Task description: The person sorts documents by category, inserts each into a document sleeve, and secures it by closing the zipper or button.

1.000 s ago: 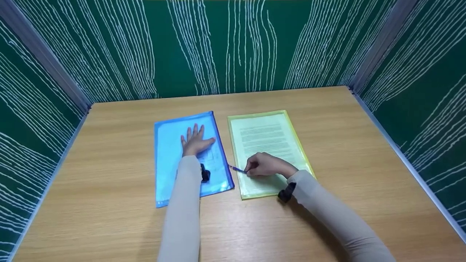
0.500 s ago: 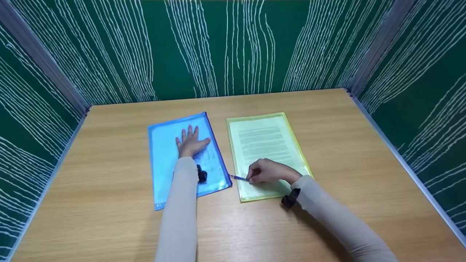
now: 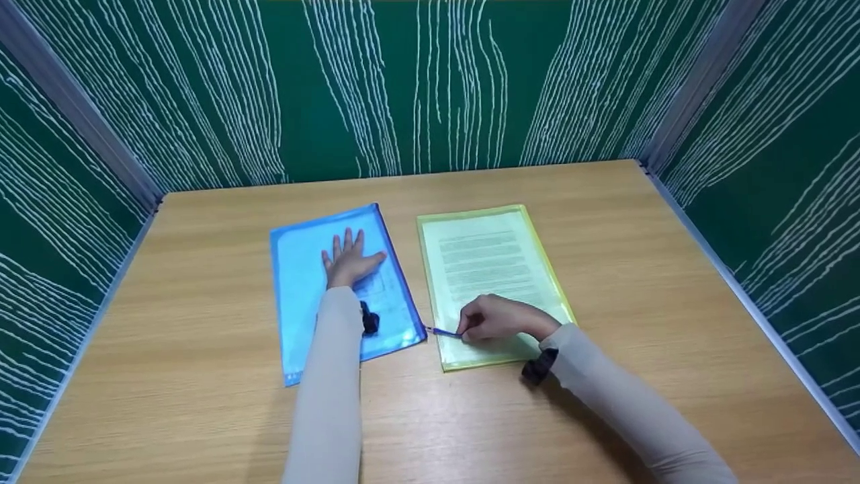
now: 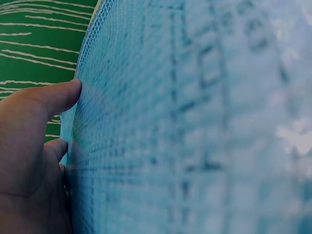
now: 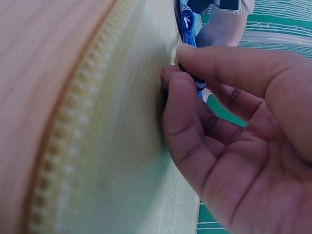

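Note:
A blue zip folder (image 3: 302, 282) with papers inside lies flat on the table, its dark blue zip edge on the right. My left hand (image 3: 351, 262) rests on it with fingers spread; the left wrist view shows the fingertips on the blue mesh surface (image 4: 146, 117). Between thumb and forefinger my right hand (image 3: 497, 317) pinches the blue zipper pull (image 3: 443, 331), which stretches from near the folder's lower right corner. In the right wrist view the thumb and forefinger meet at the dark end of that pull. Below the right hand lies a yellow zip folder (image 3: 480, 249) holding a printed sheet.
Both folders lie side by side on the wooden table (image 3: 638, 269), a narrow strip of wood between them. Green panels (image 3: 457, 87) with white wavy lines stand at the back and both sides. Black wrist cameras (image 3: 539, 366) sit on the sleeves.
Over the past second my right hand has drawn the zipper pull down along the blue folder's right edge to near its lower corner. The blue folder has shifted slightly left under my left hand.

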### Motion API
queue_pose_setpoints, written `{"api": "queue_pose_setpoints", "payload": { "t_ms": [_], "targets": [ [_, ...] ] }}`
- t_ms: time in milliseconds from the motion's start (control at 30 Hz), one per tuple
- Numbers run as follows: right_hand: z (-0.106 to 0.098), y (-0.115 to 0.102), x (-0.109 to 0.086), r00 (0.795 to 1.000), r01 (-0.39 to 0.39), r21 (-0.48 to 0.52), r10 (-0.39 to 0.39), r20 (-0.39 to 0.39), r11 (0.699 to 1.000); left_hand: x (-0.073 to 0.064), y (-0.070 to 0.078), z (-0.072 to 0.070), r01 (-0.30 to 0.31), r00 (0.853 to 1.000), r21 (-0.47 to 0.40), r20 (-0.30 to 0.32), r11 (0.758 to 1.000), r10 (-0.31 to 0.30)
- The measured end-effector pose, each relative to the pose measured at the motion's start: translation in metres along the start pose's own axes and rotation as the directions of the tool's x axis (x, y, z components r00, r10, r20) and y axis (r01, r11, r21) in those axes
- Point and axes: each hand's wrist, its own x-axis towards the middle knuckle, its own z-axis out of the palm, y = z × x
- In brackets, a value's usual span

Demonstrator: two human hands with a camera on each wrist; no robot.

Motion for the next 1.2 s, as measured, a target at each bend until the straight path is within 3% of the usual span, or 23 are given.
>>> {"api": "queue_pose_setpoints", "payload": {
  "t_ms": [867,1200],
  "targets": [
    [0.0015,0.0027,-0.0049,0.998,-0.023,0.077,0.018,0.067,0.997,0.0034,-0.0066,-0.0063,-0.006,1.000,0.003,0.001,1.000,0.006],
    [0.0040,-0.0016,-0.0046,0.999,-0.022,-0.050,0.024,0.034,0.998,0.0015,-0.0057,-0.0062,-0.012,1.000,-0.047,-0.004,0.999,0.012]
  ]
}}
